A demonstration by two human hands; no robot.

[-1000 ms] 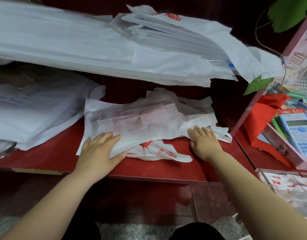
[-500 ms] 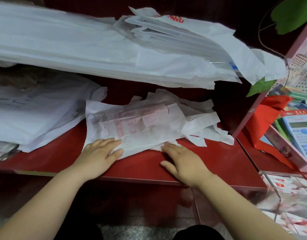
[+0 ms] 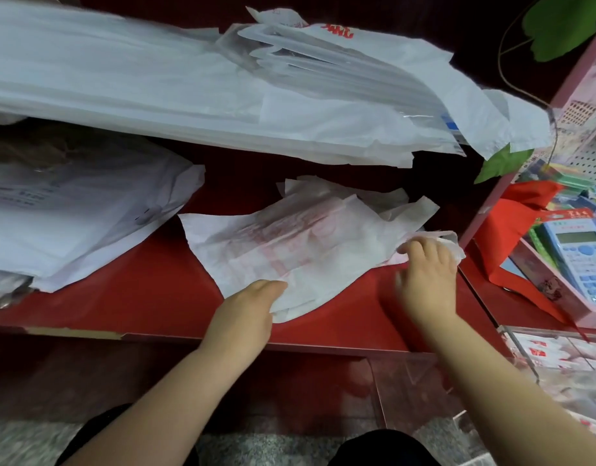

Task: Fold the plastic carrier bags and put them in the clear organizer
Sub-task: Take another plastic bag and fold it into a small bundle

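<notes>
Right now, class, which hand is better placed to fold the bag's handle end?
Probably the right hand: it sits at the handle end of the carrier bag, while the left hand holds its near edge.

A blue calculator (image 3: pixel 582 257) lies beside red cloth (image 3: pixel 511 227).
</notes>
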